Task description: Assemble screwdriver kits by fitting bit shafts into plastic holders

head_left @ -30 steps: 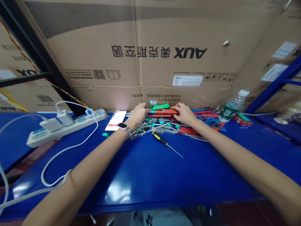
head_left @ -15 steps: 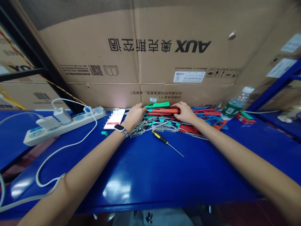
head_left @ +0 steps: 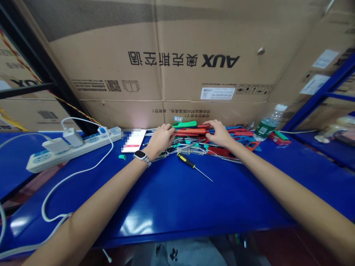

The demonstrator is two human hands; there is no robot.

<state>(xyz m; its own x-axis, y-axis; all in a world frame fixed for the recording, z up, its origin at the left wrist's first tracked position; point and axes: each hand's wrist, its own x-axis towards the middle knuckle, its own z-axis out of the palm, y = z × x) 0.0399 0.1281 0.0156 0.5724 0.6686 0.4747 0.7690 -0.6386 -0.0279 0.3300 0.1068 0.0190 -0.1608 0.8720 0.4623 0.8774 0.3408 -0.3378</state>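
As the view tips and swings a little, the big cardboard carton (head_left: pixel 111 55) settles slightly lower across the upper frame than half a second ago, its lettering upside down. Below it spreads the blue table (head_left: pixel 194 207), and along its far edge, centre to right of the frame, lies the heap of tools (head_left: pixel 222 151), looking much the same. Both hands stay right there! Just left of centre, the left hand (head_left: pixel 162 137) is curled, its fingertips at the left end of an orange handle (head_left: pixel 191 131); just right of centre, the right hand (head_left: pixel 219 133) has thumb and fingers parted by the other end. Whether either really grips, I cannot tell. The bottle (head_left: pixel 264 127) stands beside the heap, right of frame. And look at that orange handle, mid-frame between the hands: the teal section showing at its left end half a second ago is no longer visible. My read: the handling stays with this piece, a small shift rather than a finished move. The green handle (head_left: pixel 185 125) lies just behind it. Nearer the viewer, centre frame, the screwdriver (head_left: pixel 188 162) remains untouched.
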